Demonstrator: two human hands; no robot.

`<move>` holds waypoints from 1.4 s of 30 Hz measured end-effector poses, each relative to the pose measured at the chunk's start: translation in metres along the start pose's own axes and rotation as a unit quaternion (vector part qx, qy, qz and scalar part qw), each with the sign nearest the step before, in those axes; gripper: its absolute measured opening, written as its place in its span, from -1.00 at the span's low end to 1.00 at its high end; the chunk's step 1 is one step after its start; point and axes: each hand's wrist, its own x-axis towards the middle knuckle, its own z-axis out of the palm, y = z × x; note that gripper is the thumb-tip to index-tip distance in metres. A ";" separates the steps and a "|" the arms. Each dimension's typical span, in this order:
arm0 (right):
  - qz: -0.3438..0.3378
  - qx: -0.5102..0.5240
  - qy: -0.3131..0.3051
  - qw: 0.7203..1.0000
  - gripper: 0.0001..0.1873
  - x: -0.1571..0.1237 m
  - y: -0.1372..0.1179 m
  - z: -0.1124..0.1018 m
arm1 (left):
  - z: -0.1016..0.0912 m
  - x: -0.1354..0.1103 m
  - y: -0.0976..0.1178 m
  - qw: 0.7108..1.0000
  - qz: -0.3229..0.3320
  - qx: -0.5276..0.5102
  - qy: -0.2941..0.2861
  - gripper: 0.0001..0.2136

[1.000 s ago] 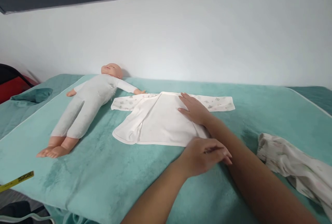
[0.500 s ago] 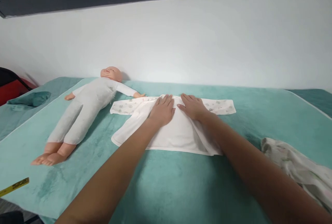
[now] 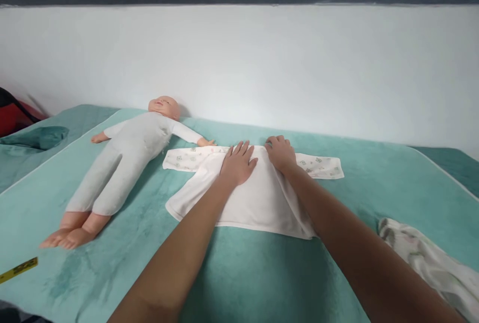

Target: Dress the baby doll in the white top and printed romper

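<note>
A white baby shirt (image 3: 258,208) lies spread on the teal sheet, its small-print sleeves stretched out to both sides. My left hand (image 3: 238,164) rests flat on the upper part of the shirt, fingers extended and thumb apart. At the shirt's top edge, right of the middle, my right hand (image 3: 281,153) has its fingers curled down on the cloth; the fingertips are partly hidden. A baby doll (image 3: 130,141) in a white body lies on its back to the left, its near hand (image 3: 205,142) beside the left sleeve.
A crumpled white printed cloth (image 3: 426,258) lies at the right on the teal sheet (image 3: 258,283). A yellow strip (image 3: 18,269) is at the lower left edge. Behind the bed rises a white wall (image 3: 262,64), and a red and black item (image 3: 15,116) sits far left.
My right hand has gone from lying flat to curled fingers at the shirt's top edge. My left hand stays flat on the shirt. The camera view has tilted slightly.
</note>
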 end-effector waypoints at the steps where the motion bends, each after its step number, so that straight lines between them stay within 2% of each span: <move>1: 0.000 -0.007 0.006 1.000 -0.62 -0.002 -0.004 -0.001 | 0.000 -0.001 0.000 1.000 -0.001 0.003 -0.001 -0.47; 5: -0.042 -0.027 0.026 0.998 -0.61 -0.019 -0.012 -0.009 | -0.004 -0.010 -0.001 1.000 -0.009 0.024 -0.011 -0.47; 9: -0.122 -0.059 0.031 0.990 -0.42 -0.057 -0.002 -0.013 | -0.015 -0.036 -0.014 0.999 -0.013 0.050 -0.016 -0.44; 13: -0.099 -0.060 -0.016 0.993 -0.28 -0.104 0.014 -0.016 | -0.032 -0.075 -0.039 0.998 -0.042 0.051 -0.015 -0.40; 17: -0.081 -0.052 -0.060 0.994 -0.22 -0.142 0.015 -0.025 | -0.045 -0.116 -0.059 0.997 -0.047 0.051 -0.023 -0.41; 23: -0.069 -0.052 -0.069 0.994 -0.18 -0.184 0.008 -0.035 | -0.055 -0.177 -0.065 0.997 -0.032 0.066 -0.021 -0.42; 28: -0.079 -0.052 -0.038 0.995 -0.25 -0.228 0.009 -0.040 | -0.062 -0.219 -0.067 0.998 -0.005 0.068 -0.007 -0.49; 36: -0.102 -0.070 0.032 0.992 -0.29 -0.296 0.008 -0.053 | -0.065 -0.252 -0.068 0.997 0.044 0.061 0.020 -0.56; 42: -0.088 -0.090 0.057 0.990 -0.30 -0.325 0.002 -0.054 | -0.059 -0.250 -0.060 0.991 0.084 0.091 0.053 -0.56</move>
